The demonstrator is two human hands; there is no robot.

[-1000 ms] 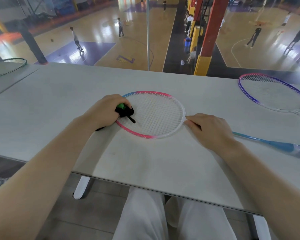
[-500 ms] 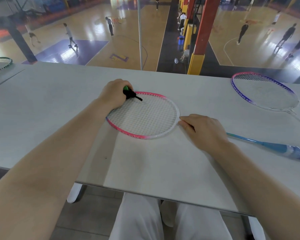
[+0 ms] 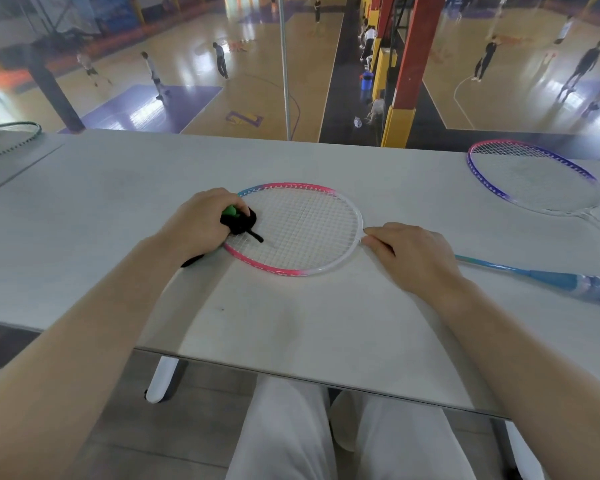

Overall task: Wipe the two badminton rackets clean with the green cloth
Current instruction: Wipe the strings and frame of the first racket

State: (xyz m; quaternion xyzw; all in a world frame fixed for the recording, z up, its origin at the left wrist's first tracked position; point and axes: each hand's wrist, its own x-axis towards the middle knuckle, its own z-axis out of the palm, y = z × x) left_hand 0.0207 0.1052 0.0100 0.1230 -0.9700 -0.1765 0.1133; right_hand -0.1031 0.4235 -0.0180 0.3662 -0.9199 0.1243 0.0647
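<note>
We see both our forearms bare, no sleeves in frame, entering from the lower left and lower right. No watch, rings or bands on the left hand (image 3: 201, 223) or the right hand (image 3: 413, 258). Legs at bottom centre of the frame are in plain white trousers (image 3: 284, 434), loose fabric, no visible markings or seams worth noting.

table (image 3: 291, 323): pale grey, matt, smooth — faintly mottled
near racket (image 3: 326, 268): glossy pink-white frame, taut white string mesh
cloth (image 3: 238, 221): soft fabric — green and black, bunched
far right racket (image 3: 499, 188): shiny purple frame
court floor (image 3: 194, 64): polished wood, reflective
</note>
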